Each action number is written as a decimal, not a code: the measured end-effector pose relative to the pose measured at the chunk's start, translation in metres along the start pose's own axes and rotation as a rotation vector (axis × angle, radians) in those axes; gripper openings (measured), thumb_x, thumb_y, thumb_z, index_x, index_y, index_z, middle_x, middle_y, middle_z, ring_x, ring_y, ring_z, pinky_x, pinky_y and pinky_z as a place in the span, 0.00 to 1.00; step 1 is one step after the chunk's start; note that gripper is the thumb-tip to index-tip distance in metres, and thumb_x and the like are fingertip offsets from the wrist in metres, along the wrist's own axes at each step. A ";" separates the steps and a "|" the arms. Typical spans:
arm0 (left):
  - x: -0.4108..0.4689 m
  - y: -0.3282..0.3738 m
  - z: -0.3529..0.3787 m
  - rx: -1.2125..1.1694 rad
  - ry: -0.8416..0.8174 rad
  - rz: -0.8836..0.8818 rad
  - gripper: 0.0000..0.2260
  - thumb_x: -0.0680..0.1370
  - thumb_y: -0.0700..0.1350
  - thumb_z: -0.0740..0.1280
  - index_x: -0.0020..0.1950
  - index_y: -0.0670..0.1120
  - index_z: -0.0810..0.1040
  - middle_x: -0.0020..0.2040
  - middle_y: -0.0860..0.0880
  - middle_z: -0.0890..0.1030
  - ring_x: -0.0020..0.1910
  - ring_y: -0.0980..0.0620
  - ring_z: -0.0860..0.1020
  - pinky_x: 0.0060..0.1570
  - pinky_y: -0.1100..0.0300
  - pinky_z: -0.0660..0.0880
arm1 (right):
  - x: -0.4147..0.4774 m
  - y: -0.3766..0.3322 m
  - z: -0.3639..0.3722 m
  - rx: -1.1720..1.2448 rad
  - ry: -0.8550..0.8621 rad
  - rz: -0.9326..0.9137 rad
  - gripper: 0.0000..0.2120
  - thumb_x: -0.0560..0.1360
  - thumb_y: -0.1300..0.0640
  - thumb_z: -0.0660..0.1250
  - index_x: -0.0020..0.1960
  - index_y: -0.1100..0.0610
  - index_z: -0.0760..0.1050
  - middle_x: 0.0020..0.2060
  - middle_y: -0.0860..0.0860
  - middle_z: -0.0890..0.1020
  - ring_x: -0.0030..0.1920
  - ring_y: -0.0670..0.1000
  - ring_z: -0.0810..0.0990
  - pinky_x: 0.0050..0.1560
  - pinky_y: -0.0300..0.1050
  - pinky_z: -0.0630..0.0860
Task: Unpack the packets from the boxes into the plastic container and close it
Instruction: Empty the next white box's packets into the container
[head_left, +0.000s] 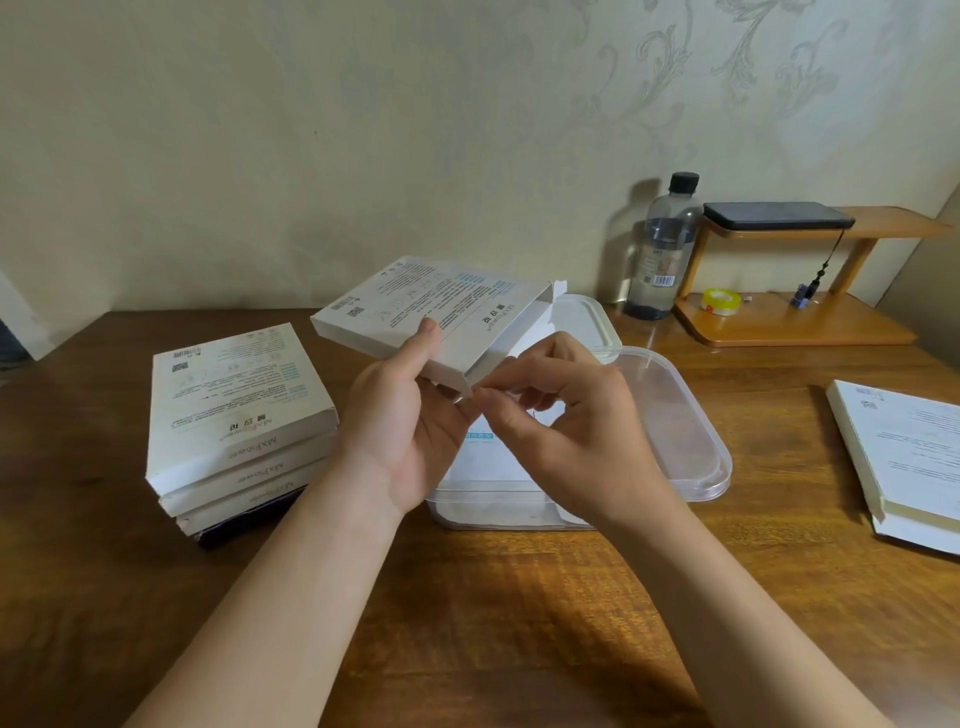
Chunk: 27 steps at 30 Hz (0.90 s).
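Note:
My left hand (400, 415) holds a flat white box (426, 306) tilted above the clear plastic container (498, 512), thumb on top. The box's right end is open, its flap (556, 291) sticking up. My right hand (561, 415) pinches at the open end's near corner; what is between the fingers is hidden. White packets (483, 457) lie inside the container. The clear lid (691, 431) leans on the container's right side. A stack of three white boxes (234, 415) sits to the left on a dark item.
An opened white box (904, 452) lies at the right table edge. At the back right stand a bottle (662, 249) and a wooden shelf (795, 322) with a phone (774, 215) and a tape roll (721, 301). Wall behind.

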<state>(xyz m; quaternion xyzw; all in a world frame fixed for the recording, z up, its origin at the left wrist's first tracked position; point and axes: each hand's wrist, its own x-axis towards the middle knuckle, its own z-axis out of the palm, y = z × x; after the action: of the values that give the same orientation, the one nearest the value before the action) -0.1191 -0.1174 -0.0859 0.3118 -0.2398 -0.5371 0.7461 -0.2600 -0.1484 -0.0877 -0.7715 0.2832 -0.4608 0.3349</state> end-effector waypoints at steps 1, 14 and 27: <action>0.000 -0.001 0.000 0.018 0.004 0.000 0.17 0.86 0.45 0.59 0.75 0.47 0.70 0.63 0.40 0.83 0.58 0.43 0.84 0.55 0.48 0.83 | -0.001 0.000 0.001 -0.018 0.013 -0.014 0.03 0.72 0.58 0.76 0.45 0.53 0.85 0.40 0.46 0.78 0.43 0.43 0.76 0.43 0.30 0.70; -0.007 -0.005 0.003 -0.041 -0.046 -0.001 0.19 0.85 0.47 0.61 0.76 0.46 0.70 0.64 0.38 0.81 0.53 0.40 0.84 0.48 0.46 0.83 | -0.006 0.001 0.013 -0.187 0.144 -0.111 0.03 0.71 0.59 0.77 0.43 0.56 0.84 0.38 0.46 0.78 0.39 0.38 0.76 0.38 0.28 0.71; -0.012 -0.010 0.008 0.032 -0.128 -0.043 0.21 0.80 0.41 0.65 0.73 0.50 0.74 0.65 0.41 0.82 0.57 0.44 0.83 0.47 0.52 0.82 | 0.013 -0.008 -0.027 0.577 -0.057 0.502 0.12 0.83 0.58 0.61 0.50 0.66 0.79 0.22 0.57 0.70 0.19 0.54 0.65 0.25 0.44 0.63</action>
<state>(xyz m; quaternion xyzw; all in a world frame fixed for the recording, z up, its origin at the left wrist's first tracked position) -0.1346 -0.1094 -0.0882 0.2939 -0.2890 -0.5680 0.7124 -0.2776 -0.1598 -0.0654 -0.5648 0.3126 -0.4034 0.6484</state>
